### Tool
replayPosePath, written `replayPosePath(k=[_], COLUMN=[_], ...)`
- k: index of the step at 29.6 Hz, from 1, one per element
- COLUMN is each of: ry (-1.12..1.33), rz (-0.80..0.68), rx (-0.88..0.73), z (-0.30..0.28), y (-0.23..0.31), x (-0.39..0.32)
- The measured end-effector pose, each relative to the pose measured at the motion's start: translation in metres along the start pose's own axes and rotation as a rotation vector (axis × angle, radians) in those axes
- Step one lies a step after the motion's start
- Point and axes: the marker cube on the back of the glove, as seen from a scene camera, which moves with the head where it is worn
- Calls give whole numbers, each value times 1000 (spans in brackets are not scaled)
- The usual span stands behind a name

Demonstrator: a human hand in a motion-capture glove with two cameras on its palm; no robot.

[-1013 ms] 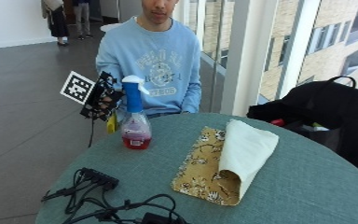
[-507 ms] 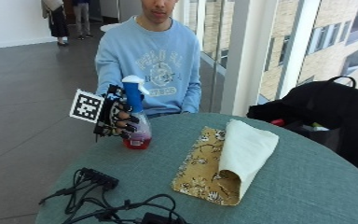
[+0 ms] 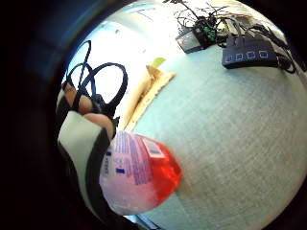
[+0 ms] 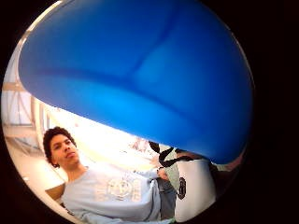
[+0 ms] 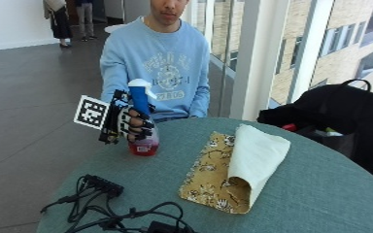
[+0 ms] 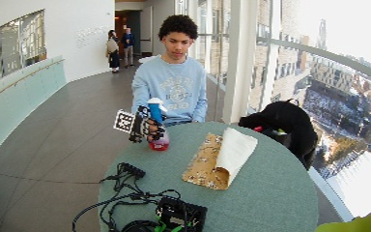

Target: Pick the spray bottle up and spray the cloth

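My gloved right hand (image 5: 131,124) is wrapped around the neck of the spray bottle (image 5: 143,118), fingers curled on it. The bottle stands upright on the round table (image 5: 329,194), its long axis vertical, red base touching the tabletop as far as I can see. The cloth (image 5: 256,158), folded on a patterned mat (image 5: 207,174), lies well apart from the bottle, toward my left side. I judge the nozzle must turn toward the cloth before I spray. My bare hand does not show.
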Motion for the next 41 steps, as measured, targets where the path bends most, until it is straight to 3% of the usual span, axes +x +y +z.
replayPosePath(k=[6, 11, 16, 22, 27, 32, 41], ry=[13, 18, 49, 173, 297, 461, 733], rz=[127, 145, 158, 55, 136, 61, 110], rx=[82, 105, 44, -51, -86, -178, -371], z=[2, 3, -1, -6, 0, 14, 43], y=[-7, -11, -18, -64, -98, -129, -162], x=[-5, -6, -16, -45, -71, -81, -85])
